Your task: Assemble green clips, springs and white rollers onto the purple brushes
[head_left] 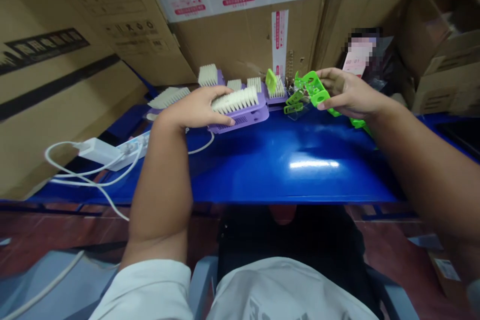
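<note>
Currently, the left hand point(200, 106) grasps a purple brush point(245, 119) — bristles up, thumb on its near side — at the far side of the blue table point(285, 180). Farther right, the right hand point(350, 92) grips a green plastic piece point(318, 94) between thumb and fingers. Additional brushes point(208, 75) lie beyond the purple brush.

Power strip point(129, 150) at left of table point(262, 170), brushes point(208, 76) along far side to its right, near brush point(242, 110) in left hand point(198, 106), small pieces point(318, 97) in and left of right hand point(348, 92), phone point(358, 57) beyond, cartons point(240, 40) behind.
</note>
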`<action>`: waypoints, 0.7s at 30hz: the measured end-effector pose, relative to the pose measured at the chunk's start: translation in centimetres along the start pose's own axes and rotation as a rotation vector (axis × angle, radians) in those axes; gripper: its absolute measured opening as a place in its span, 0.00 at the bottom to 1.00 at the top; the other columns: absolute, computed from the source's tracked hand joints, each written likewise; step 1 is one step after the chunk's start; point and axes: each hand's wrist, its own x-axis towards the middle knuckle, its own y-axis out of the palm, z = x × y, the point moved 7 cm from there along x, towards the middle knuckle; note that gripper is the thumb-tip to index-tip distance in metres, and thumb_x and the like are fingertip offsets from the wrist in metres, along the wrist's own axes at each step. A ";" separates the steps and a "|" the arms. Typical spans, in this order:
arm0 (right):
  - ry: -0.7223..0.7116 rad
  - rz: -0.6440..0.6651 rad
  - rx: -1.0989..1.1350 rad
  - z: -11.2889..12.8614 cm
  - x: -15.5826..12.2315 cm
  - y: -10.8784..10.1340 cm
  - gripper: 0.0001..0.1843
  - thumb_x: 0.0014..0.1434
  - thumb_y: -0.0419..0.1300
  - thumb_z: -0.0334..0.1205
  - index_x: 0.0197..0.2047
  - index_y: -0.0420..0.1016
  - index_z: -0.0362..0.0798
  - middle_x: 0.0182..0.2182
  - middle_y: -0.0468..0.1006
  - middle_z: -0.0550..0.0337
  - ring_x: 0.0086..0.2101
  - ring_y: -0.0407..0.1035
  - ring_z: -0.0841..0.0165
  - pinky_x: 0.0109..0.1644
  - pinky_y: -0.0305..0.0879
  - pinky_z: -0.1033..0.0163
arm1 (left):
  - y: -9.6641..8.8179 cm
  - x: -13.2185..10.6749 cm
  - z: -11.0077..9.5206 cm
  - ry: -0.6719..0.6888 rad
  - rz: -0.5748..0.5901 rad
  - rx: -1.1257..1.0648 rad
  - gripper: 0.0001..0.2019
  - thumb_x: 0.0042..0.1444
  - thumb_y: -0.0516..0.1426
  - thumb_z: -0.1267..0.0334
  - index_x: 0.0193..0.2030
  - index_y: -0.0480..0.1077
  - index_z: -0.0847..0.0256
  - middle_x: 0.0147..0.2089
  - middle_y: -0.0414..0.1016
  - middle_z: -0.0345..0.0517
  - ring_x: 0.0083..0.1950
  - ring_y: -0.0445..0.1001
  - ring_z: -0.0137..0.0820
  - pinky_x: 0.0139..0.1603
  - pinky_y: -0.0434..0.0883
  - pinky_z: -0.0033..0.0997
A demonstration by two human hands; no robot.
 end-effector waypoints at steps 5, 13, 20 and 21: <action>0.033 -0.051 -0.054 -0.3 0.0 -0.5 0.44 0.29 0.91 0.38 0.50 0.80 0.58 0.55 0.89 0.57 0.67 0.78 0.45 0.74 0.79 0.42 | -1.2 0.0 0.9 0.047 -0.143 -0.145 0.43 0.46 0.74 0.39 0.68 0.79 0.55 0.66 0.85 0.49 0.65 0.82 0.55 0.71 0.78 0.50; 0.081 -0.008 -0.146 -1.1 0.1 0.6 0.47 0.27 0.91 0.39 0.52 0.78 0.55 0.54 0.87 0.52 0.66 0.78 0.42 0.75 0.78 0.36 | -0.6 0.3 0.3 0.067 -0.165 -0.116 0.48 0.45 0.74 0.39 0.72 0.78 0.59 0.72 0.83 0.55 0.68 0.81 0.58 0.77 0.75 0.55; 0.085 0.086 -0.245 -1.4 -0.1 0.7 0.45 0.33 0.91 0.45 0.54 0.77 0.56 0.54 0.88 0.53 0.64 0.80 0.41 0.76 0.76 0.32 | -0.4 0.7 0.7 0.040 -0.202 -0.094 0.46 0.47 0.74 0.38 0.71 0.79 0.56 0.70 0.85 0.54 0.66 0.83 0.58 0.73 0.78 0.55; 0.086 0.094 -0.254 -1.3 -0.1 0.7 0.45 0.33 0.91 0.45 0.53 0.77 0.57 0.55 0.88 0.54 0.64 0.80 0.42 0.76 0.75 0.32 | -0.4 0.7 0.9 0.029 -0.201 -0.091 0.47 0.46 0.74 0.38 0.72 0.79 0.56 0.70 0.84 0.54 0.67 0.82 0.58 0.74 0.77 0.55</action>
